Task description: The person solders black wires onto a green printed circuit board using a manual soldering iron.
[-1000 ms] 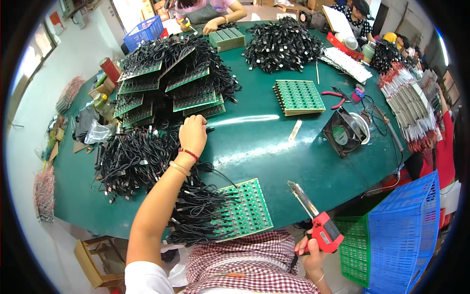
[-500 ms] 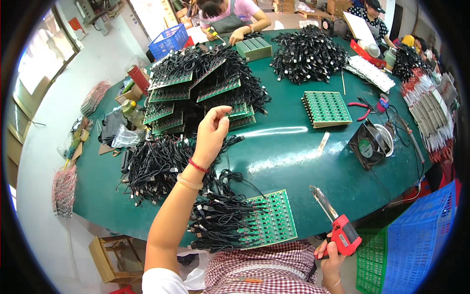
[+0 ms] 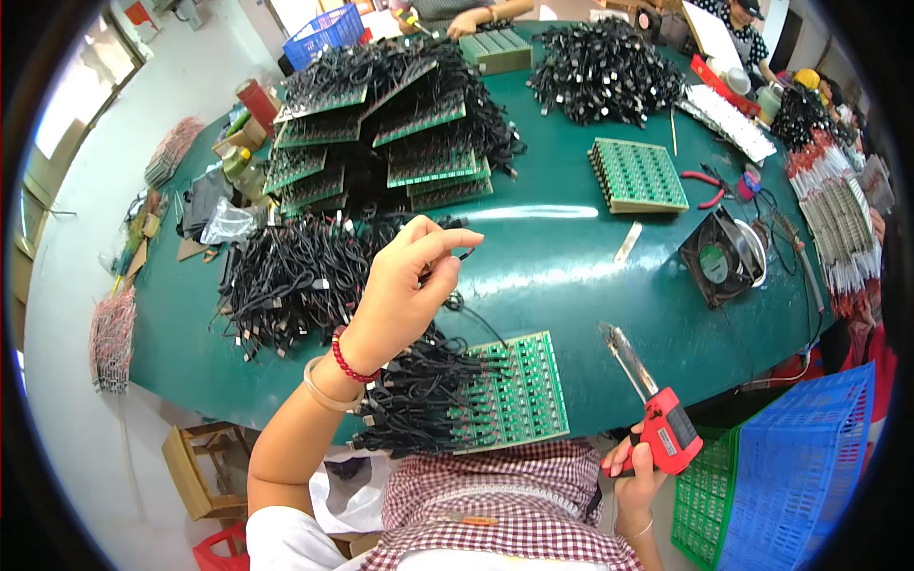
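Observation:
My left hand (image 3: 405,290) is raised above the table, thumb and forefinger curled together. A short dark length of cable (image 3: 466,254) shows at its fingertips; the rest is mostly hidden by the hand. Below lies a green circuit board (image 3: 528,390) near the table's front edge. Black cables (image 3: 419,395) are attached across its left part and trail off leftward. My right hand (image 3: 636,471), low at the right, is closed around the handle of a red soldering gun (image 3: 671,433). Its metal tip points up and left, right of the board and apart from it.
Piled black cables (image 3: 295,276) and stacked cabled boards (image 3: 428,169) occupy the left. Bare boards (image 3: 640,176), a black fan (image 3: 719,262) and red-handled pliers (image 3: 709,190) lie right. A blue crate (image 3: 804,466) stands beside the table. Across it, a co-worker's hand (image 3: 476,19) shows.
My left hand has come nearer, from beside the stacked boards to above the cables of the front board. The view has tilted slightly; my right hand still grips the soldering gun.

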`<state>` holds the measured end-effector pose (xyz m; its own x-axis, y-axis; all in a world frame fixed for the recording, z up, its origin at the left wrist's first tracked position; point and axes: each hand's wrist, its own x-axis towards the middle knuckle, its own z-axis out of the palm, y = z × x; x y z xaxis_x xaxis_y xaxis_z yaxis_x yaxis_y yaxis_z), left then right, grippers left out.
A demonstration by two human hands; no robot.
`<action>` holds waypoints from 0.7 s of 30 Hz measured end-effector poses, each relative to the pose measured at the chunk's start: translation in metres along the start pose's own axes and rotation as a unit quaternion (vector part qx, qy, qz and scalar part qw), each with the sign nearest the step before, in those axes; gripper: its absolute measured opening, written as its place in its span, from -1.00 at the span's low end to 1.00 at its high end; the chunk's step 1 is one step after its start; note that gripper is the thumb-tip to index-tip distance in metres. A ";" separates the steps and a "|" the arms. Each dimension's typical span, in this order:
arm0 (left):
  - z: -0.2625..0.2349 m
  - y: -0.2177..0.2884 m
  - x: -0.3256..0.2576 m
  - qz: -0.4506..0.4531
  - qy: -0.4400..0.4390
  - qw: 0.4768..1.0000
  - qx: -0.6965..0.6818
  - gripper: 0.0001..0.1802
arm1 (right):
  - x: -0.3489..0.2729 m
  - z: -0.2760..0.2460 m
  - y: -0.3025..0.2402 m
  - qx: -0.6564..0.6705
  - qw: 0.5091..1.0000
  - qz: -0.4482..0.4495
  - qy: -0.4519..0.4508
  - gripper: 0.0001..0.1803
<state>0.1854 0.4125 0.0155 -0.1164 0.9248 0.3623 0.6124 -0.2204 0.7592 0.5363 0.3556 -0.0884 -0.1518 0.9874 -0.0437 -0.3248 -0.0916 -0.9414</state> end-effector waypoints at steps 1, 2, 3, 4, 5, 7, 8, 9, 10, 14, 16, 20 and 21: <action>0.003 0.000 -0.003 -0.001 0.000 1.000 -0.012 -0.68 | 0.000 0.000 0.000 0.007 1.000 0.000 0.005 -0.66; 0.005 0.004 -0.007 -0.027 0.006 0.999 -0.035 -0.68 | -0.001 0.001 0.001 0.003 1.000 0.008 0.007 -0.66; 0.006 0.007 -0.013 -0.035 0.007 0.999 -0.033 -0.69 | -0.002 0.001 0.002 -0.013 1.000 -0.005 0.011 -0.66; 0.006 0.007 -0.016 -0.039 0.010 0.999 -0.029 -0.69 | -0.001 0.001 0.004 -0.029 0.999 -0.021 0.012 -0.65; 0.008 0.009 -0.020 -0.042 0.011 0.999 -0.031 -0.69 | -0.001 0.000 0.005 -0.029 0.999 -0.025 0.011 -0.65; 0.009 0.013 -0.028 -0.060 0.005 0.998 -0.016 -0.72 | -0.005 -0.003 0.004 -0.041 0.999 -0.026 0.013 -0.64; 0.010 0.015 -0.030 -0.062 0.007 0.998 -0.015 -0.72 | -0.006 -0.003 0.003 -0.051 0.998 -0.029 0.017 -0.64; 0.011 0.017 -0.032 -0.063 0.010 0.998 -0.013 -0.74 | -0.005 -0.003 0.003 -0.051 0.998 -0.027 0.014 -0.64; 0.012 0.019 -0.036 -0.065 0.011 0.998 -0.012 -0.75 | -0.006 -0.004 0.002 -0.056 0.998 -0.030 0.016 -0.63; 0.018 0.020 -0.051 -0.023 0.005 0.999 0.028 -0.80 | -0.007 -0.003 0.003 -0.051 0.998 -0.035 0.011 -0.62; 0.033 0.021 -0.062 -0.024 -0.020 0.998 0.058 -0.81 | -0.005 -0.002 0.001 -0.064 0.998 -0.026 0.009 -0.62; 0.077 0.013 -0.099 -0.064 -0.125 0.989 0.041 -0.78 | -0.008 -0.004 0.002 -0.020 1.000 -0.007 -0.012 -0.62; 0.088 0.006 -0.102 -0.046 -0.105 0.989 0.092 -0.79 | -0.009 -0.005 0.002 -0.022 0.999 -0.002 -0.026 -0.63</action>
<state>0.2699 0.3440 -0.0650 -0.0249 0.9867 0.1604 0.7410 -0.0895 0.6656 0.5412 0.3469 -0.0916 -0.1987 0.9798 -0.0237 -0.2844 -0.0808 -0.9553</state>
